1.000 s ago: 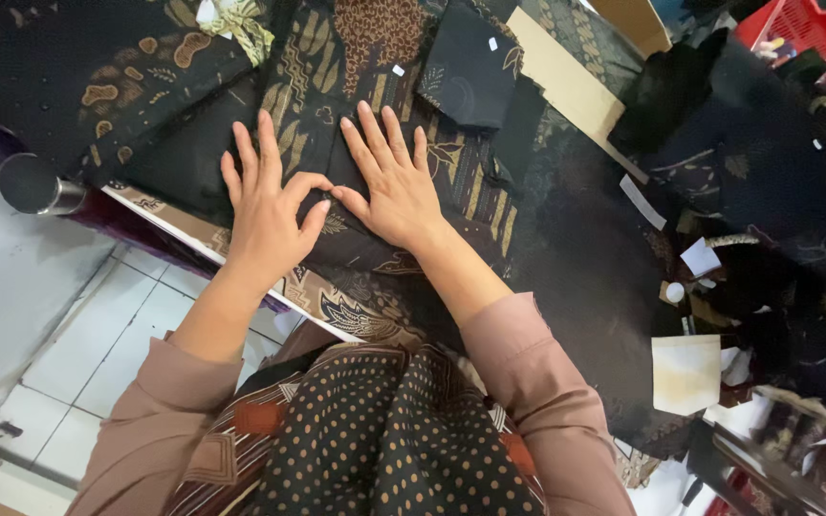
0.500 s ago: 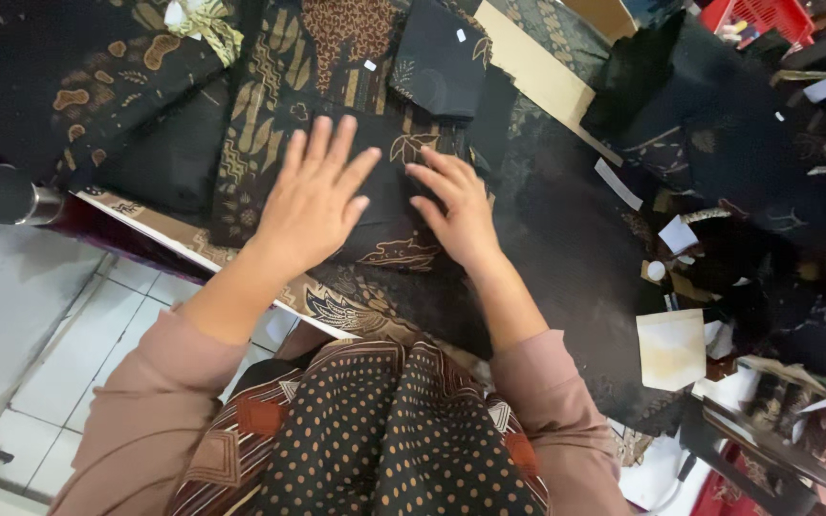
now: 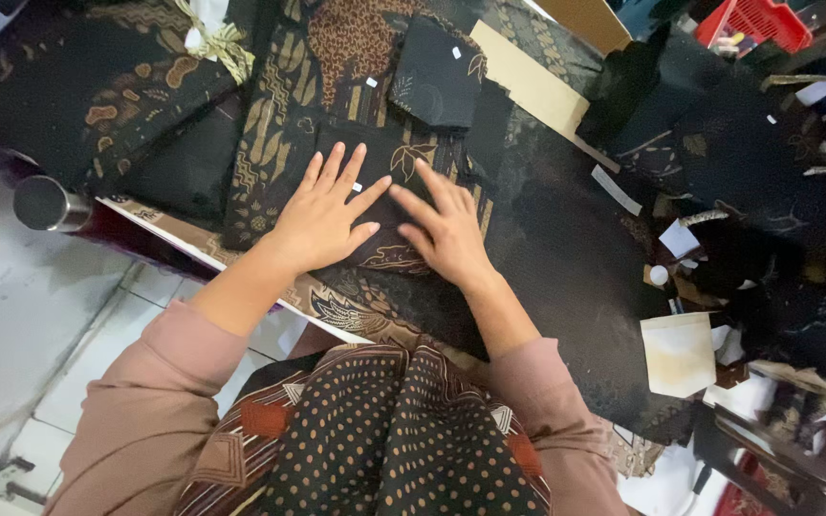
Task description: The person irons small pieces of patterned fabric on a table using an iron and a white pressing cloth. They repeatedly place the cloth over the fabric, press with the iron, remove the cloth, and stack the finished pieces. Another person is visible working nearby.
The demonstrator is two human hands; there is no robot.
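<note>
A second ago both hands lay flat and close together on the dark patterned cloth [image 3: 384, 177], thumbs almost touching. Half a second ago they had drawn apart, the left hand [image 3: 322, 215] spread wide and the right hand [image 3: 446, 229] curled over the cloth's right part. Now they have come back toward each other: the left thumb points at the right forefinger, nearly meeting it, and the right hand's fingers are stretched out flat again. Both hands now sit lower on the folded piece, nearer its front edge.
</note>
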